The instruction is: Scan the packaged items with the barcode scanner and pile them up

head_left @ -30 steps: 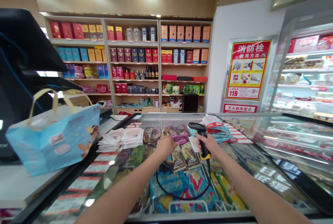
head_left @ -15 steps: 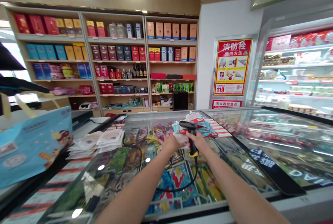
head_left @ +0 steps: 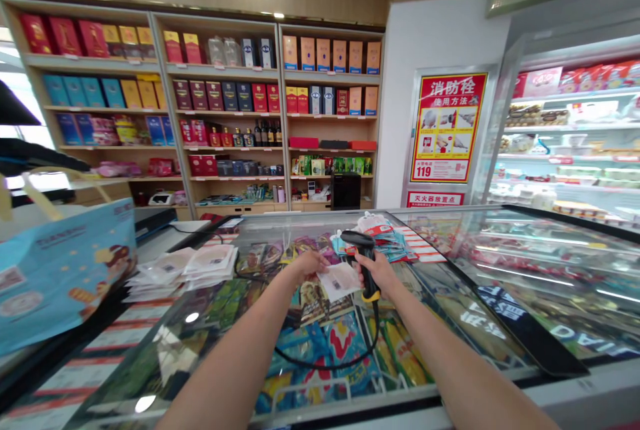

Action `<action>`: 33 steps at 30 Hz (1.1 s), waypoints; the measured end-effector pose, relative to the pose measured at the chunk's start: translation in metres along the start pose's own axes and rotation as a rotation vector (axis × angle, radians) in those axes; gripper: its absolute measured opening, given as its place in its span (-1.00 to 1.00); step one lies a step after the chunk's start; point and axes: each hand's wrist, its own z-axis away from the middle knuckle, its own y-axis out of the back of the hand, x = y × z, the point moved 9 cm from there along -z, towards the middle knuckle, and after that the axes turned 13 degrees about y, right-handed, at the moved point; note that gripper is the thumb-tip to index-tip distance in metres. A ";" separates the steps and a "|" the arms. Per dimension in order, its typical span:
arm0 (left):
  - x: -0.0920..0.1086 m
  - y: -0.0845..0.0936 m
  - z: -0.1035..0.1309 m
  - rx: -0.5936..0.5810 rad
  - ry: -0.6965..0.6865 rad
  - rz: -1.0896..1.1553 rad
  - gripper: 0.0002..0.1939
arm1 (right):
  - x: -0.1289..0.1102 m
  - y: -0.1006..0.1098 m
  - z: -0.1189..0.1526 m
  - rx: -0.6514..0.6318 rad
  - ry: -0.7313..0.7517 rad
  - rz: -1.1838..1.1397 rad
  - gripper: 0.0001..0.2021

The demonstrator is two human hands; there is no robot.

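Observation:
My right hand (head_left: 379,270) is wrapped round the handle of a black and yellow barcode scanner (head_left: 358,239), its head pointing left. A black cable runs from the handle down in a loop over the freezer glass. Between thumb and fingers, my left hand (head_left: 310,263) pinches the edge of a flat white packet (head_left: 341,281) with a dark printed label facing up. That packet lies just below and left of the scanner head. Behind the scanner is a heap of blue, white and red packets (head_left: 395,243) on the glass.
A glass-topped chest freezer (head_left: 295,220) with bagged goods inside lies under my arms. To the left are a pile of white packets (head_left: 210,260) and a blue paper bag (head_left: 65,270). Shelves with boxed bottles (head_left: 225,110) stand behind; a lit fridge (head_left: 570,143) is on the right.
My left hand has drawn back left from the heap side, and the white packet now shows flat with its label up. The right hand and scanner have barely moved.

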 end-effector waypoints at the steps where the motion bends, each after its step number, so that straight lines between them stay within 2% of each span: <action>1: -0.004 0.000 -0.002 -0.069 0.025 0.092 -0.87 | 0.000 0.000 0.000 -0.001 -0.004 -0.004 -0.63; 3: -0.010 0.005 -0.006 -0.109 0.050 0.252 -0.85 | 0.001 -0.001 0.001 0.000 -0.017 -0.012 -0.65; 7: -0.011 0.028 -0.012 0.150 -0.093 0.566 -0.78 | 0.004 0.002 0.001 0.009 -0.025 0.003 -0.66; 10: -0.013 0.028 -0.014 0.265 -0.139 0.619 -0.80 | 0.007 0.004 0.000 -0.003 -0.028 0.034 -0.65; 15: -0.006 0.020 -0.014 0.252 -0.193 0.548 -0.84 | 0.009 0.005 0.001 -0.081 -0.052 0.099 -0.71; 19: -0.006 0.020 -0.014 0.245 -0.178 0.534 -0.85 | 0.010 0.004 0.004 -0.101 -0.080 0.136 -0.74; 33: -0.009 0.021 -0.016 0.257 -0.194 0.543 -0.84 | 0.012 -0.001 0.010 -0.167 -0.110 0.173 -0.68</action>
